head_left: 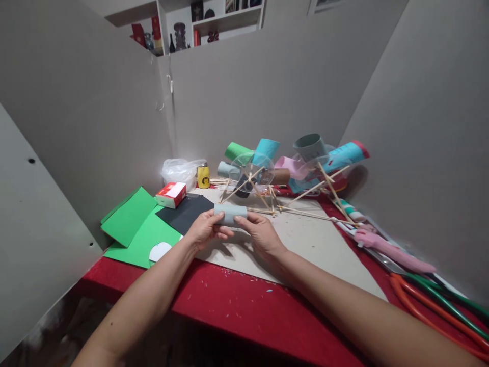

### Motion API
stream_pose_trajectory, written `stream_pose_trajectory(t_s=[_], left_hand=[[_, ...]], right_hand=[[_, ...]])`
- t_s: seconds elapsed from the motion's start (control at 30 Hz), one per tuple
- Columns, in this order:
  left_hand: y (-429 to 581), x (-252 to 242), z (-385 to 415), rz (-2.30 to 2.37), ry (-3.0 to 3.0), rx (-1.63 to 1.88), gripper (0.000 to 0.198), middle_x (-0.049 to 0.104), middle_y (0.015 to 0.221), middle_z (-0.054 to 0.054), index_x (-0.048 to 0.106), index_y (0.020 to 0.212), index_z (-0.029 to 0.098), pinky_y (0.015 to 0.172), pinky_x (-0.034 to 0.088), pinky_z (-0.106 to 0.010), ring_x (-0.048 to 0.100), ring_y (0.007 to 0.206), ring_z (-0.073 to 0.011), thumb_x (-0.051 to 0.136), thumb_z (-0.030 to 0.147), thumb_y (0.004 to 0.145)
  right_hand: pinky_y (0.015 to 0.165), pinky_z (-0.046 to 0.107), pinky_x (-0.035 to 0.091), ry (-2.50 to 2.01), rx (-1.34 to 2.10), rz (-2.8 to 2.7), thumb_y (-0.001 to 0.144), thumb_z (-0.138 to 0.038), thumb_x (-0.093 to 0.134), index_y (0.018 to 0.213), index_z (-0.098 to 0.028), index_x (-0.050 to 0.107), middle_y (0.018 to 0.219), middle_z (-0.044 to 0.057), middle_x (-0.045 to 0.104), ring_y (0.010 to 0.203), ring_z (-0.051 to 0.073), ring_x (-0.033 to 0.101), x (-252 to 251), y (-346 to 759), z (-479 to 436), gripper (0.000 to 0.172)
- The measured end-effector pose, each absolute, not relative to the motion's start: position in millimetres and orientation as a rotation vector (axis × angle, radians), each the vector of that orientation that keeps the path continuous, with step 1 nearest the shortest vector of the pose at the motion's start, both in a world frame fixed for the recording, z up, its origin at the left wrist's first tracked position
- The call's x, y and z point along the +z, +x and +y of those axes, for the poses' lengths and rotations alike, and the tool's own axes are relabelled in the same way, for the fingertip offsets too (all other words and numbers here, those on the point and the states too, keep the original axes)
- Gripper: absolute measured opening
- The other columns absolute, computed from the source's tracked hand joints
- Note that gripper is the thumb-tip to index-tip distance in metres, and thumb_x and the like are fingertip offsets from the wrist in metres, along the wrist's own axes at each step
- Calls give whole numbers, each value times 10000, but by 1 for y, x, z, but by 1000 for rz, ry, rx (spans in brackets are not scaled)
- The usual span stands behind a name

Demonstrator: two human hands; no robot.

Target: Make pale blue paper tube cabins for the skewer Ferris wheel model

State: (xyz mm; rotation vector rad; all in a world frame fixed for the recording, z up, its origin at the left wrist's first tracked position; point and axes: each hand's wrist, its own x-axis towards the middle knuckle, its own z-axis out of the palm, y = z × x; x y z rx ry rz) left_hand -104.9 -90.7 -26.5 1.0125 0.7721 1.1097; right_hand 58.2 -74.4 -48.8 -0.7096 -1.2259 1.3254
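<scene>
A pale blue-grey paper tube (231, 214) lies sideways between my two hands, held above a beige board (305, 239). My left hand (206, 228) grips its left end, thumb on the near side and fingers curled beneath. Round the right end, my right hand (262, 232) is closed with the thumb pressed on the tube. Just behind stands a wheel-like model (251, 173) of clear plastic discs, wooden sticks and coloured paper tubes. A second stick frame (324, 181) to its right bears a dark grey tube (310, 148) and a blue one (347, 155).
Green sheets (130, 219), black paper (187, 211) and a red-and-white box (171, 195) lie left. A yellow jar (204, 176) and plastic bag (179, 172) stand behind. At right are a pink glue gun (393, 250) and orange-green handles (431, 306). Grey panels enclose the red-covered table (237, 300).
</scene>
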Motion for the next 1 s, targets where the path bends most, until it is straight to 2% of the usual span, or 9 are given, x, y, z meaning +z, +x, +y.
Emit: stream_pose_trajectory(t_s=[0.2,0.4,0.6,0.8,1.0], left_hand=[[-105,-28,-90,805,1079,1148,308,686,812,-58,609,984,127,452,497,-182,674,542,-136,693,354,794],[-106,-24,-90,917,1101,1238,337,669,702,-23,644,885,109,441,474,-166,650,513,-119,771,355,693],[-107,-22,-90,914,1104,1260,372,678,685,-23,656,920,111,456,480,-179,646,508,-120,780,348,663],[-107,-21,-91,922,1133,1255,385,644,577,-9,639,866,105,449,464,-172,621,474,-113,787,379,639],[-107,-24,-90,941,1133,1270,430,658,596,-14,642,856,113,453,474,-183,640,491,-130,812,408,593]], right_hand=[[802,352,452,-683,1284,-1229,650,-354,796,835,-215,773,828,18,740,780,200,620,-48,58,-73,232],[822,353,439,-689,1270,-1188,609,-374,818,811,-216,770,747,-2,728,767,194,609,-45,62,-69,261],[810,359,447,-690,1286,-1175,610,-377,815,801,-212,768,764,11,731,792,205,618,-48,62,-66,256],[808,366,458,-696,1275,-1180,627,-348,804,799,-211,770,764,14,732,789,207,629,-50,62,-66,222],[818,372,465,-694,1267,-1199,645,-346,791,817,-222,774,787,16,739,786,205,638,-51,61,-67,213]])
